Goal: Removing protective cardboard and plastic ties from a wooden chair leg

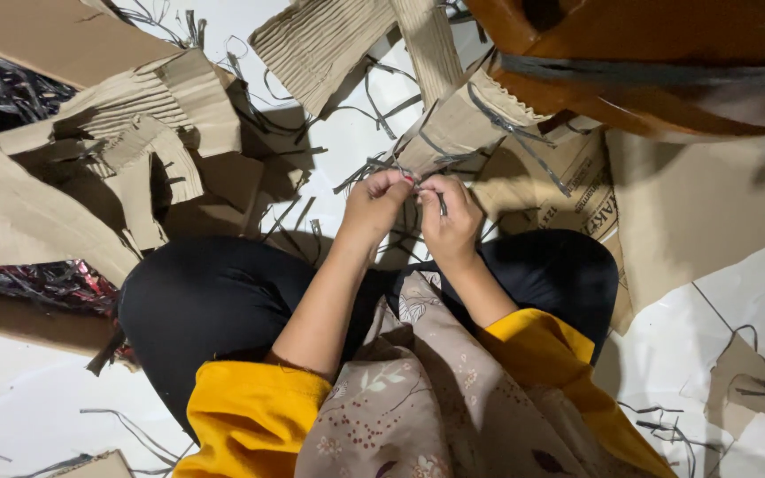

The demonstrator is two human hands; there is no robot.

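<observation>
White floor tiles point(338, 133) lie littered with torn corrugated cardboard point(161, 106) and dark strips. Left hand point(374, 204) and right hand point(449, 212) meet above the lap, fingers pinched shut on a thin dark strip point(440, 202) from the cardboard piece point(453, 124). It looks light, limp and easily snapped, best held near its end.

1. Bright, even light falls from above onto the white floor point(347, 133), which shows no harsh glare.
2. Soft shadows lie just beside the cardboard pieces point(179, 106) on the floor.
3. The dark shredded pile point(2, 84) left of that cardboard loses detail.
4. Focus is sharp mid-frame; the edges bend outward slightly.
</observation>
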